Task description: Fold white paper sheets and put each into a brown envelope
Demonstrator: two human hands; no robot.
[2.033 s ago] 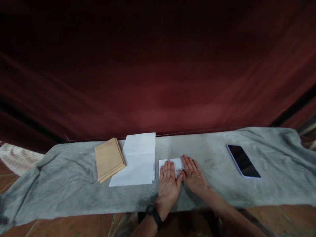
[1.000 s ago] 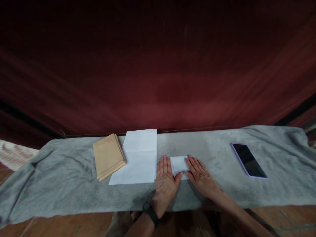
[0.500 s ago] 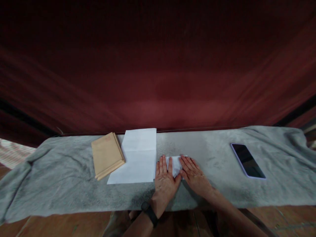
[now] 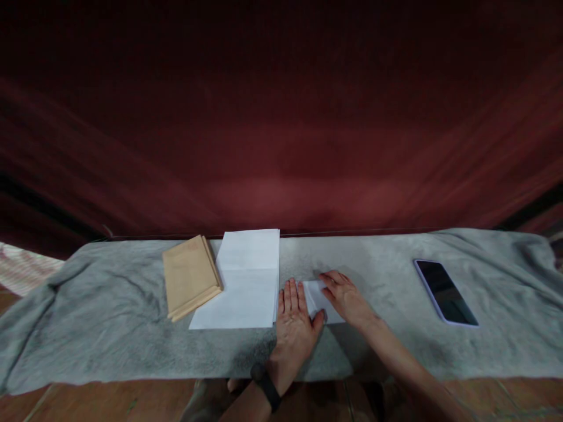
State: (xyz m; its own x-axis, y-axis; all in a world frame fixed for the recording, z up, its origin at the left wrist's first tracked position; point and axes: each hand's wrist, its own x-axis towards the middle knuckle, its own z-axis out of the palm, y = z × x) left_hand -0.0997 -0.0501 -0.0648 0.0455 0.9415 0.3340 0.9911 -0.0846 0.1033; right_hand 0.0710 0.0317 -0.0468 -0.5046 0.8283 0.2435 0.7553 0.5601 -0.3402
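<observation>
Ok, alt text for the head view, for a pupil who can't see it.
A person's left hand lies flat on a small white paper, the right hand at its right end, on grey cloth. Leftward, a brown paper stack overlaps white sheets; rightward lies a phone.

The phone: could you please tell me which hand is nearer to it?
Right. The right hand is left of the phone, at the small paper; the left hand lies farther left, on that paper.

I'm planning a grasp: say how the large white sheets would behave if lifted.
The large white sheets look thin, so probably light and floppy. They may bend along the visible crease. The brown stack overlapping their left edge could slide.
</observation>
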